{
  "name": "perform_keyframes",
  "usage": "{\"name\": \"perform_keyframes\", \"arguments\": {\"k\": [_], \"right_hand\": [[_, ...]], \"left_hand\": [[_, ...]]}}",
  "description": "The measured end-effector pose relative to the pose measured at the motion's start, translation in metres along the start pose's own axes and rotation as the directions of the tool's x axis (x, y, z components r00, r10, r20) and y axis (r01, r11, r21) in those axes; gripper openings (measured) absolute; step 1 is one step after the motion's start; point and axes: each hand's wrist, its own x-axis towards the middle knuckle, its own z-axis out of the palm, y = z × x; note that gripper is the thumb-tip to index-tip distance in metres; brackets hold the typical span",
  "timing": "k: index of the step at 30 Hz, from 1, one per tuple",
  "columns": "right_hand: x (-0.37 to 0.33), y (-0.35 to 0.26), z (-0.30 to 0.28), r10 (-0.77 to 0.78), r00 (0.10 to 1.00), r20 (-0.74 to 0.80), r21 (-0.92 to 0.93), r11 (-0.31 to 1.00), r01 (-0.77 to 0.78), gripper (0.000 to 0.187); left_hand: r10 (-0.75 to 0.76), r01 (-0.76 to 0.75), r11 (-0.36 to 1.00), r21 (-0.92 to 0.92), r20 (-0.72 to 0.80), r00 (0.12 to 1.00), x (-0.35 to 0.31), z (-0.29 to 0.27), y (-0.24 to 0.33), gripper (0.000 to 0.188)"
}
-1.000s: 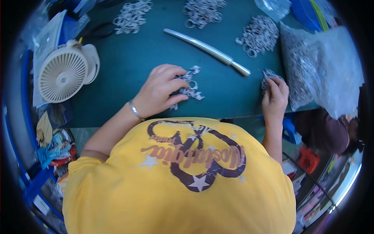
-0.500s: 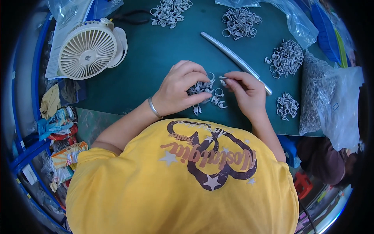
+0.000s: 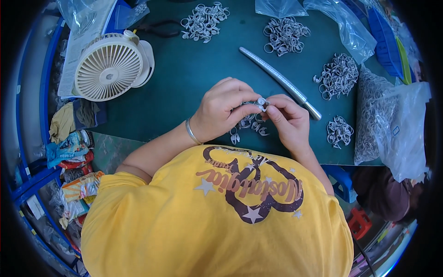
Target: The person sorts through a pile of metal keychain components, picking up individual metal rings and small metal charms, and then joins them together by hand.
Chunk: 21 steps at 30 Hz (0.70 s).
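Both of my hands meet over the green tabletop and pinch a small silver-grey ring [image 3: 262, 102] between them. Thumb and forefinger of my left hand [image 3: 227, 107] close on it from the left; a metal bangle circles that wrist. My right hand [image 3: 290, 121] grips it from the right with thumb and fingertips. A round flat face shows on the ring. Beneath and partly behind my left hand lies a small pile of similar rings [image 3: 249, 124]. Beyond my right hand a tapered metal ring-sizing stick [image 3: 277, 81] lies slanted on the table.
More ring piles [image 3: 205, 22] lie at the far side and right, by a clear bag full of rings [image 3: 371, 115]. At left stand a cream fan [image 3: 110, 69] and dark pliers [image 3: 159, 29]. A blue bin [image 3: 385, 46] is far right; a person's dark sleeve [image 3: 385, 191] shows lower right.
My left hand has come off the near pile and moved right to meet my right hand, and its fingers have closed on a ring. The whole view has shifted slightly.
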Motion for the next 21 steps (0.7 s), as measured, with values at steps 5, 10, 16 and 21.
{"name": "perform_keyframes", "arguments": {"k": [5,10,16,21], "right_hand": [[-0.0029,0.005,-0.0001,-0.018,1.0,0.001,0.005,1.0,0.018,0.011],[-0.0035,0.0041,-0.0017,0.009,1.0,-0.001,0.009,1.0,-0.009,0.011],[-0.0042,0.0038,-0.0026,0.004,1.0,0.022,0.022,1.0,-0.004,0.012],[-0.0054,-0.0002,-0.0015,0.037,0.998,0.051,0.144,0.989,-0.044,0.017]], "left_hand": [[0.025,-0.025,1.0,-0.001,0.028,0.999,0.0014,-0.0006,0.0029,0.023],[0.02,-0.02,1.0,0.015,0.057,0.998,0.0017,-0.0009,0.0044,0.024],[0.026,-0.026,1.0,0.008,0.051,0.998,-0.0002,0.0004,0.0038,0.024],[0.028,-0.029,0.999,0.017,0.058,0.998,0.0016,-0.0006,0.0049,0.024]]}}
